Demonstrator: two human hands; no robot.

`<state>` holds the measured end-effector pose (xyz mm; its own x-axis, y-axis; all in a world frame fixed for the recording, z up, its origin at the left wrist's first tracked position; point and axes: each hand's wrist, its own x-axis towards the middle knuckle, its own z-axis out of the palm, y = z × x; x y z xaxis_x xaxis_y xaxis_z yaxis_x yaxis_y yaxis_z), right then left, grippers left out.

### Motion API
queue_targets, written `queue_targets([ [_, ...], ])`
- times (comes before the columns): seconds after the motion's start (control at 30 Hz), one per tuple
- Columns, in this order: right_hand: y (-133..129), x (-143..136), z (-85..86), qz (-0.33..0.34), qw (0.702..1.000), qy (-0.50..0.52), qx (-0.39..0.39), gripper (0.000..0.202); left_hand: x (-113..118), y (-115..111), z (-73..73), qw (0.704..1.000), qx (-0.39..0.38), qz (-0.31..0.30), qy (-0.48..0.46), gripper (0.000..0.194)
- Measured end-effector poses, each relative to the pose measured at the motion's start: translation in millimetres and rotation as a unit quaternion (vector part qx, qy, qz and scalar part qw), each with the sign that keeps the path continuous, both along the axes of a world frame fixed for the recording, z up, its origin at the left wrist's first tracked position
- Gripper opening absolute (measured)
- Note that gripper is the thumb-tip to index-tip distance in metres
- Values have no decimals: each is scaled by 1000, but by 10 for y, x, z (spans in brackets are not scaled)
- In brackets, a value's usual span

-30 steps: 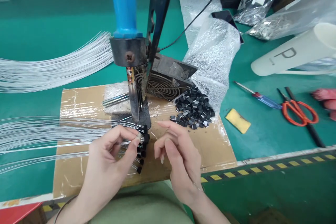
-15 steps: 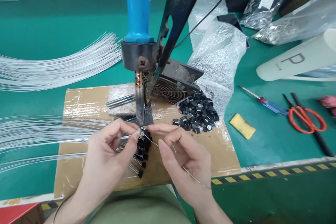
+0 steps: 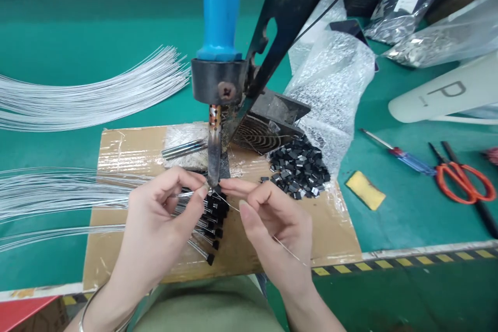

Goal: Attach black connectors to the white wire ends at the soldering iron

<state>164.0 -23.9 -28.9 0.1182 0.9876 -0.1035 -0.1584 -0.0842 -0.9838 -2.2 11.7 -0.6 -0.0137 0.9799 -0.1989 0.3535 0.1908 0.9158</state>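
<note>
My left hand (image 3: 161, 218) pinches the end of a white wire between thumb and forefinger, right under the soldering iron's tip (image 3: 213, 163). A tiny metallic piece shows at those fingertips, too small to make out. My right hand (image 3: 280, 233) holds a thin strand of solder wire (image 3: 290, 252), which runs up to the tip; its forefinger reaches close to the left fingertips. The soldering iron (image 3: 220, 23), blue-handled, points downward in a black clamp (image 3: 208, 82). Below the hands lie white wires (image 3: 200, 251) ending in black connectors (image 3: 210, 259).
Cardboard (image 3: 116, 150) covers the bench's middle. Behind the iron stand a bracket (image 3: 280, 31) and a fan (image 3: 264, 132). Loose black connectors (image 3: 301, 168) lie piled beside bubble wrap (image 3: 330, 83). Rightward are a yellow sponge (image 3: 365, 190), screwdriver (image 3: 404, 158) and scissors (image 3: 462, 181). A wire bundle (image 3: 97, 98) lies left.
The whole view has shifted, so the bench things appear slightly further right. Both hands keep their grips at the iron's tip, with the solder still running up to it.
</note>
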Motion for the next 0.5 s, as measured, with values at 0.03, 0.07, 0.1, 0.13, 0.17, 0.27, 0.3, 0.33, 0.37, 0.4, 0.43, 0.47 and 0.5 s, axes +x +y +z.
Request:
queue_targets([
  [0.03,3,2,-1,-1,1000,0,0,23,-6,-3,1,1000,-2,0,3,8],
  [0.07,4,5,-1,-3,1000,0,1,23,-9,-5,1,1000,-3,0,5,8],
  [0.1,4,8,-1,-2,1000,-2,2,23,-11,-4,0,1000,-4,0,6,8],
  [0.13,3,11,0,-1,1000,-4,2,22,-11,-2,-2,1000,-3,0,4,8],
  [0.17,1,13,2,0,1000,-5,2,22,-10,1,-3,1000,-3,0,2,8],
  [0.27,-4,12,9,3,1000,-9,0,22,-5,10,-5,1000,0,1,-13,8],
  [0.3,-4,10,11,3,1000,-8,1,22,-5,12,-4,1000,1,2,-17,8],
  [0.33,-4,8,12,2,1000,-8,2,22,-5,13,-1,1000,2,2,-19,8],
  [0.37,-3,6,14,2,1000,-7,4,22,-5,14,2,1000,4,3,-20,8],
  [0.4,-2,4,14,3,1000,-6,7,22,-6,15,6,1000,5,2,-19,8],
  [0.43,-1,3,15,1,1000,-5,9,23,-7,17,9,1000,6,2,-16,8],
  [0.47,0,2,16,0,1000,-5,11,23,-8,18,12,1000,7,2,-14,8],
  [0.5,0,1,18,0,1000,-5,11,23,-10,19,15,1000,6,2,-11,7],
])
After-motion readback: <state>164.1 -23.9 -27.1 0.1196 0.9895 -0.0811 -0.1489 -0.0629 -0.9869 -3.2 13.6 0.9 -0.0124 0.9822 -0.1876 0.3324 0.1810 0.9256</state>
